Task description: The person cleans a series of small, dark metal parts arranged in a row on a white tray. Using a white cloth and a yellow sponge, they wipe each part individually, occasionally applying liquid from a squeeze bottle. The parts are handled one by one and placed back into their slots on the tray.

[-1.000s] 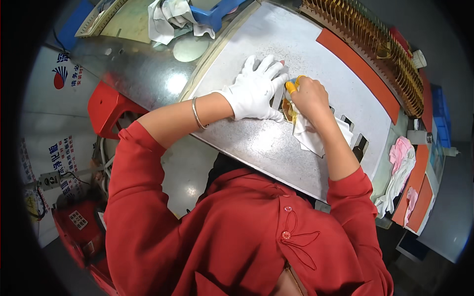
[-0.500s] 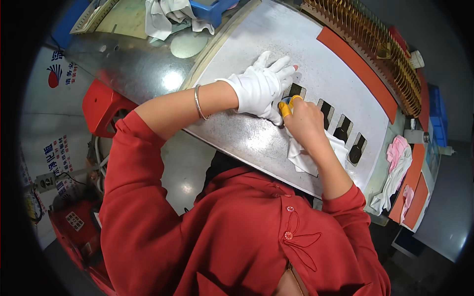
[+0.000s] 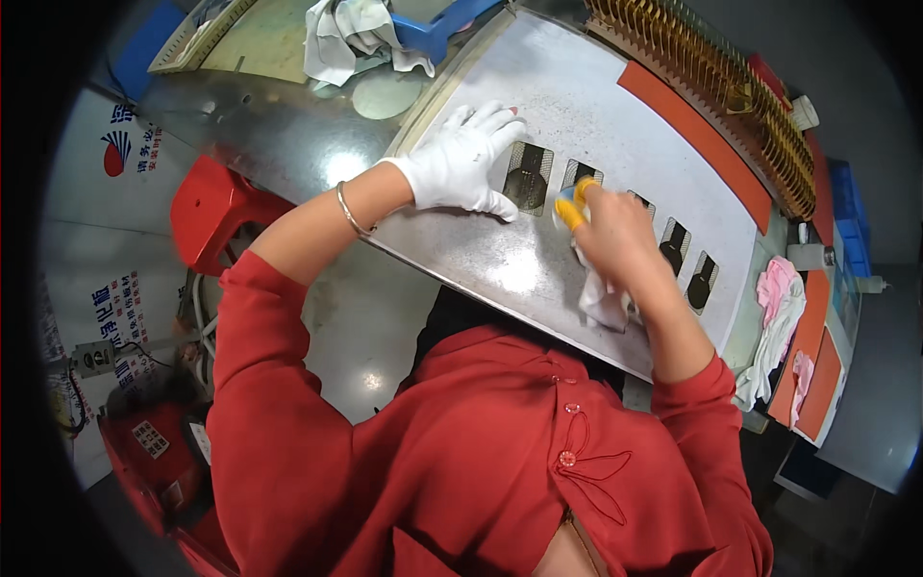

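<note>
My left hand (image 3: 464, 159), in a white glove, lies on the white work surface (image 3: 461, 236) with its fingers apart. Just right of its thumb is a dark, thin plate (image 3: 528, 178) with a round patch and a mesh-like border. My right hand (image 3: 612, 231) wears yellow finger covers and pinches a white cloth (image 3: 603, 300), which trails below the palm. Something small and blue (image 3: 567, 194) shows at those fingertips. A second dark plate (image 3: 583, 172) is beside them, partly hidden by the hand. More such plates (image 3: 703, 282) continue the row to the right.
A rack of upright gold-coloured plates (image 3: 711, 91) stands along the far right edge, behind an orange strip (image 3: 687, 139). Pink and white cloths (image 3: 777, 298) lie at right. Far left are a blue tray (image 3: 437, 34) and crumpled cloths (image 3: 351, 38). A red stool (image 3: 216, 212) stands left.
My left hand has drawn back to the left, baring the leftmost dark plate. The right hand has shifted slightly right and away from that plate, the cloth moving along with it.
</note>
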The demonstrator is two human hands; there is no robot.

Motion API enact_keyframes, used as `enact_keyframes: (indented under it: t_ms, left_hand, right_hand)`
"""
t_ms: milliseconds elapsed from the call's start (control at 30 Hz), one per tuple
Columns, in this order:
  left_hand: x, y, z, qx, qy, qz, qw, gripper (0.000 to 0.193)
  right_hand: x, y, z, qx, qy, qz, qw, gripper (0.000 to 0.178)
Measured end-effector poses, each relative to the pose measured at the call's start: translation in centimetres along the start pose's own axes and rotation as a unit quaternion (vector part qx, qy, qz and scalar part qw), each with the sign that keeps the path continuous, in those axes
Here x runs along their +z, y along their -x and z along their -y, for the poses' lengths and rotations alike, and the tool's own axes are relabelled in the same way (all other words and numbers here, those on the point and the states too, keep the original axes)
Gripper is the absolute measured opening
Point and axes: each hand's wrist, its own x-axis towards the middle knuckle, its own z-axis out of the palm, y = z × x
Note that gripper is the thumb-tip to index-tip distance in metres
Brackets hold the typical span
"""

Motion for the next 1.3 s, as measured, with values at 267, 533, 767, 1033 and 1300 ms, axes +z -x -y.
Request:
enact_keyframes:
  t_ms: [267,533,767,1033,1300]
  left_hand:
    - [0.5,1.3,0.5,-0.012,-0.038,-0.056,0.998,0.086]
    - [-0.3,0.0,0.1,-0.028,0.002,-0.012,1.0,0.088]
    - [-0.3,-0.7,0.3,0.026,-0.028,0.019,0.999,0.081]
    - [-1.6,-1.6,-0.8,0.036,-0.066,0.114,0.991,0.107]
    - [-3.5,-4.2,-1.4,0.038,-0.018,0.139,0.989,0.111]
  right_hand:
    - [1.9,-8.5,1.0,-0.02,-0.002,-0.031,0.999,0.021]
    - [4.0,-9.6,0.6,-0.002,-0.034,-0.042,0.999,0.02]
    - [3.8,-7.0,1.6,-0.015,-0.059,0.005,0.998,0.022]
    - [5.7,-3.4,1.8,-0.081,-0.095,-0.042,0.991,0.014]
    - [2.3,7.0,-0.1,-0.155,-0.214,0.123,0.956,0.023]
